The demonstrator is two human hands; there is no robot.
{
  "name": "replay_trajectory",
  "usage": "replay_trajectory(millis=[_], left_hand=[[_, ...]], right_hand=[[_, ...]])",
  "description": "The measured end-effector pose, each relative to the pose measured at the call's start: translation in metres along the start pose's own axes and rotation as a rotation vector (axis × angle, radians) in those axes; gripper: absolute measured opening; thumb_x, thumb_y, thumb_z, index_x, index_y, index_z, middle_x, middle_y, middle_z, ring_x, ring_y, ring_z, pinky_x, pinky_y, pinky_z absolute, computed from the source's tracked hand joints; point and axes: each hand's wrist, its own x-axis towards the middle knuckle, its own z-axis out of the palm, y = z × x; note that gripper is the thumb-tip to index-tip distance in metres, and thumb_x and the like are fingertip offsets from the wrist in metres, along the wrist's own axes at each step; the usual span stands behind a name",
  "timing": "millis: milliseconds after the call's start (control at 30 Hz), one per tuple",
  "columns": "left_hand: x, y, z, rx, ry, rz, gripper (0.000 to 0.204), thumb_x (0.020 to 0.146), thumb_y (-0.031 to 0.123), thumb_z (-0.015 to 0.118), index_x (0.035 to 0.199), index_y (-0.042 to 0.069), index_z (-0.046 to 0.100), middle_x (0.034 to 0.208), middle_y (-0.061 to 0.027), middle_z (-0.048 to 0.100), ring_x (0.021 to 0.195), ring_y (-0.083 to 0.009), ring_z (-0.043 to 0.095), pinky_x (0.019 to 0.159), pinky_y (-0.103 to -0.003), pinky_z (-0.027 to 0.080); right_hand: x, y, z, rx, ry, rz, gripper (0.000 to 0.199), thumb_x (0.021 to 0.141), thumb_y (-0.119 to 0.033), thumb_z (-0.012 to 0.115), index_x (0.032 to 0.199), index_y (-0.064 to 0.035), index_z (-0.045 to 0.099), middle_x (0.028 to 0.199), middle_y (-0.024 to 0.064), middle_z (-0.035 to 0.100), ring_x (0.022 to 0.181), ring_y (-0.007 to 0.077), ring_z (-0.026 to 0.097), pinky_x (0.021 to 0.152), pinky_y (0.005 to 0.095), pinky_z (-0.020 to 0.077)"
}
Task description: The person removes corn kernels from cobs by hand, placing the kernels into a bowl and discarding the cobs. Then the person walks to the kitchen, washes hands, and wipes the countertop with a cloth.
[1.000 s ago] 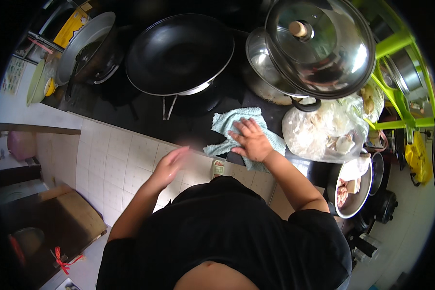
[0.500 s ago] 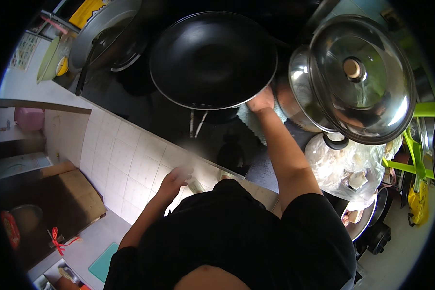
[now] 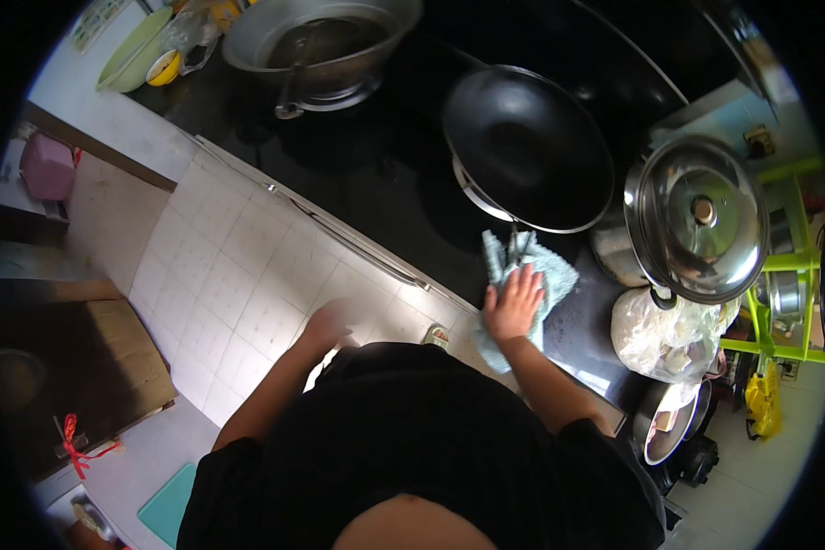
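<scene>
My right hand (image 3: 513, 307) lies flat with fingers spread on a light blue cloth (image 3: 550, 270), pressing it against the black counter (image 3: 385, 174). Just beyond the fingertips stands a black wok (image 3: 532, 142) on the stove, its inside facing up and bare. Part of a pale metal burner ring (image 3: 477, 194) shows under its left edge. Over the tiled floor, near my waist, hangs my left hand (image 3: 328, 328). It touches nothing that I can see, and motion smears its fingers.
Right of the wok stands a steel pot (image 3: 619, 249) with a glass lid (image 3: 706, 220), beside a clear plastic bag (image 3: 660, 330). At the back left is a large grey pan (image 3: 247, 46) with a handled utensil. A green rack (image 3: 802, 275) lines the right wall.
My right hand has come from the wok's right edge to its near side, and the cloth now lies spread under it. The whole view has shifted; the wok appears farther off.
</scene>
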Motion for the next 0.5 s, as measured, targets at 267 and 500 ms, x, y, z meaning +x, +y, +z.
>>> replay_trajectory(millis=[267, 500], left_hand=[[-0.04, -0.021, -0.147, -0.126, 0.225, 0.012, 0.037, 0.086, 0.025, 0.05, 0.118, 0.005, 0.048, 0.107, -0.0077, 0.056, 0.095, -0.0189, 0.054, 0.078, -0.031, 0.045], [-0.12, -0.054, -0.253, -0.271, 0.457, -0.079, 0.038, 0.087, 0.024, 0.05, 0.119, 0.004, 0.047, 0.109, -0.0087, 0.057, 0.098, -0.0197, 0.054, 0.079, -0.032, 0.045]], right_hand=[[0.113, -0.206, 0.044, 0.084, 0.02, -0.067, 0.066, 0.084, -0.044, 0.043, 0.132, -0.001, 0.03, 0.14, 0.0223, 0.018, 0.129, 0.043, 0.011, 0.103, 0.0554, 0.009], [0.167, -0.394, 0.057, 0.108, -0.102, -0.247, 0.071, 0.083, -0.051, 0.038, 0.136, -0.0053, 0.025, 0.142, 0.0203, 0.014, 0.131, 0.0414, 0.007, 0.103, 0.0552, 0.0046]])
